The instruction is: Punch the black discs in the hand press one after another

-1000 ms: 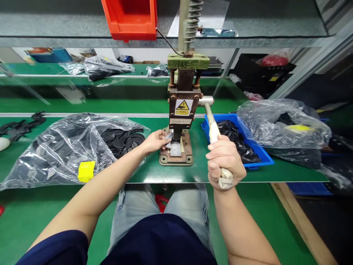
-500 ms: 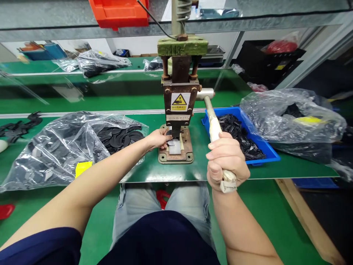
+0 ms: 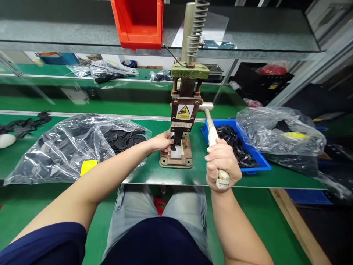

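A hand press (image 3: 185,110) with a warning label stands on the green bench. My left hand (image 3: 162,142) pinches a small, dark curved plastic piece (image 3: 173,147) under the press head, over the pale metal plate (image 3: 175,152) on the base. Part of that piece is hidden by the fingers and the press. My right hand (image 3: 223,162) is wrapped round the taped press lever (image 3: 211,130), which slopes down toward me. Left of the press lies a clear plastic bag (image 3: 66,147) with many black curved pieces (image 3: 124,140) showing at its mouth.
To the right, a blue tray (image 3: 259,165) holds small black parts (image 3: 234,145). Beside it sits another clear bag (image 3: 281,129). More black pieces (image 3: 27,123) lie at far left. Above hangs a metal shelf (image 3: 68,33) with an orange bin (image 3: 140,36).
The head view has tilted up, so more of the shelf and orange bin shows. My left hand still holds the dark piece at the press, and my right hand keeps its grip on the lever.
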`<state>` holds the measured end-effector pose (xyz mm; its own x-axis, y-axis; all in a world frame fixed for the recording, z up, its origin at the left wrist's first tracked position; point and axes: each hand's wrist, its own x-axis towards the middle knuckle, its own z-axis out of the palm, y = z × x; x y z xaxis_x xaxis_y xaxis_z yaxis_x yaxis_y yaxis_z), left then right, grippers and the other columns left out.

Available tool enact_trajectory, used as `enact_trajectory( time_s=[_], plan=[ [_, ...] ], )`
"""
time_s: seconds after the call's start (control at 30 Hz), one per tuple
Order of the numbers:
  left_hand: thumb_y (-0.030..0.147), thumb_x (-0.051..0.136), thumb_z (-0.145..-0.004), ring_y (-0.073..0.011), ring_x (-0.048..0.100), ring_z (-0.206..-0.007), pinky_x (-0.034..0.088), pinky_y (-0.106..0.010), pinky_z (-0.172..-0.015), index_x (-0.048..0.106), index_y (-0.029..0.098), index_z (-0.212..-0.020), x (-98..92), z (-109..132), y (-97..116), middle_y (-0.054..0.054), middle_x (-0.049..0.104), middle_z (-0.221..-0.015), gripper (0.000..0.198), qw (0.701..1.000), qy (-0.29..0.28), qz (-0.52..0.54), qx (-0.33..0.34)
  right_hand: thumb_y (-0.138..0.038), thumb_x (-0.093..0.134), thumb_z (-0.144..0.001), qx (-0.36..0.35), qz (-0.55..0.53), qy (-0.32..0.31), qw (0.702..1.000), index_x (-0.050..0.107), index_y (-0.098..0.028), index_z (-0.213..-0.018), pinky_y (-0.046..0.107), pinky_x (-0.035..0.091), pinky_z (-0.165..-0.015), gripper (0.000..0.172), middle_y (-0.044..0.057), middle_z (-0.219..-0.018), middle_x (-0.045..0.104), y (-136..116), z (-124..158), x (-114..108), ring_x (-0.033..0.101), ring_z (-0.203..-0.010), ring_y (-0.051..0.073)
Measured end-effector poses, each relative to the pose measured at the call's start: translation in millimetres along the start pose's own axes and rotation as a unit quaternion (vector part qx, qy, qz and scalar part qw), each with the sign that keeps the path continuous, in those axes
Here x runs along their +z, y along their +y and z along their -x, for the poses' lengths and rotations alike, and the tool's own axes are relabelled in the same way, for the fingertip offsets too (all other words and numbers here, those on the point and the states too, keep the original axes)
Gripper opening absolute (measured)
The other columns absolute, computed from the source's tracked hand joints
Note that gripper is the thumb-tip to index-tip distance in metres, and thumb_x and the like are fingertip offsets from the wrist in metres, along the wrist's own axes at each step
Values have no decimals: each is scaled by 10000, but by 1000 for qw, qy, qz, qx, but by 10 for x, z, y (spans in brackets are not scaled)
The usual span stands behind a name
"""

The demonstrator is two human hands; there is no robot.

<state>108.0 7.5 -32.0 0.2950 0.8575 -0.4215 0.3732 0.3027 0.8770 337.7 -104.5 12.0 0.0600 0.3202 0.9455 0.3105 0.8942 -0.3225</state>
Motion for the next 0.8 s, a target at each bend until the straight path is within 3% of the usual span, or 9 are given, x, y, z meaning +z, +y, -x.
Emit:
enact_trajectory(
  time_s=[0.13, 0.23, 0.33, 0.43, 0.53, 0.67, 0.8],
  plan=[
    [349, 722, -861, -162, 709, -739, 506, -243, -589, 670, 164, -1014, -418, 190, 6, -86, 758, -957, 245, 992, -73, -34, 102, -341, 683, -890, -7, -2, 10, 1000, 618, -249, -728, 578, 585, -1008, 197, -32, -757, 690, 14, -2, 17, 711, -820, 197],
    [456, 695, -861, -196, 706, -842, 524, -292, -722, 718, 200, -1083, -855, 361, -72, -61, 760, -1003, 340, 966, 1, -222, 132, -332, 703, -874, -9, -12, 24, 1000, 617, -248, -718, 573, 587, -990, 197, -30, -743, 684, 37, -4, 46, 705, -801, 199],
    [543, 712, -818, -253, 695, -888, 514, -343, -819, 740, 220, -943, -1075, 486, -264, -71, 739, -963, 347, 890, 88, -439, 84, -335, 707, -875, -16, -18, 39, 999, 610, -248, -712, 559, 595, -966, 209, -32, -716, 671, 50, -6, 77, 702, -779, 197],
    [626, 703, -808, -300, 676, -980, 508, -375, -868, 744, 214, -886, -992, 536, -514, -123, 695, -1035, 421, 826, 114, -549, 61, -352, 698, -886, -16, -12, 47, 999, 602, -249, -707, 561, 600, -956, 227, -40, -707, 663, 50, -5, 93, 701, -770, 193],
    [651, 667, -845, -339, 630, -1101, 498, -414, -932, 750, 196, -992, -797, 534, -694, -159, 656, -1130, 485, 793, 130, -590, 82, -362, 698, -891, -13, -9, 46, 999, 596, -250, -704, 565, 601, -953, 241, -43, -709, 662, 47, -3, 87, 700, -772, 193],
    [603, 688, -857, -368, 593, -1141, 495, -460, -950, 721, 197, -1032, -648, 502, -750, -163, 627, -1162, 443, 794, 136, -584, 97, -347, 697, -893, -9, -6, 42, 999, 595, -246, -700, 576, 592, -965, 240, -34, -704, 661, 39, -9, 79, 696, -772, 197],
    [387, 674, -898, -321, 616, -1102, 503, -426, -939, 667, 219, -1014, -558, 517, -711, -127, 641, -1108, 205, 814, 108, -554, 138, -357, 702, -896, -2, -9, 47, 999, 597, -239, -693, 590, 583, -960, 256, -31, -716, 669, 23, -19, 93, 688, -769, 198]
  ],
)
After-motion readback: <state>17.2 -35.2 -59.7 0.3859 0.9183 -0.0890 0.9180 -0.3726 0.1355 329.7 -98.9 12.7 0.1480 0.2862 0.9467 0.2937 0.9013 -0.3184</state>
